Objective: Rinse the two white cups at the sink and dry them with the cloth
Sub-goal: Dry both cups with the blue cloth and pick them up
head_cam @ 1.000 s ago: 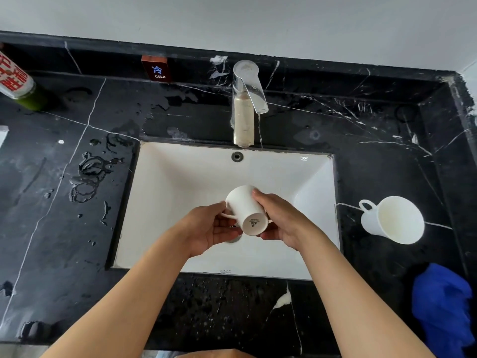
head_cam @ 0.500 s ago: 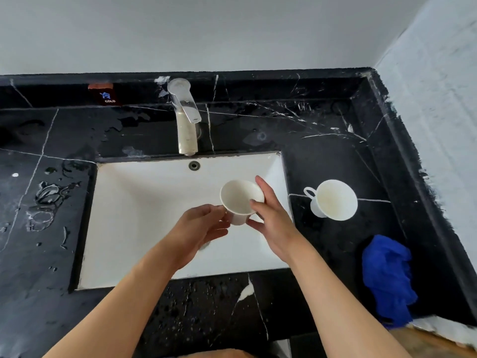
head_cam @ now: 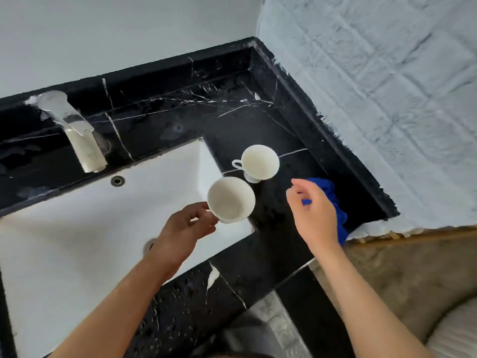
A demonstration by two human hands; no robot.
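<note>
Head view: a round white ceramic cup (head_cam: 230, 199) is being held by its handle in the left hand (head_cam: 180, 232), while the loosely curled, empty right hand (head_cam: 313, 214) is being held over a crumpled blue cloth (head_cam: 333, 202).

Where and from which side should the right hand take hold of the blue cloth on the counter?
Best guess: grip the blue cloth at its bunched upper folds, coming from above and from the sink side. It lies crumpled on the black counter near the wall, so raised folds offer a pinch; the right hand already hovers over it, fingers loosely curled.
</note>
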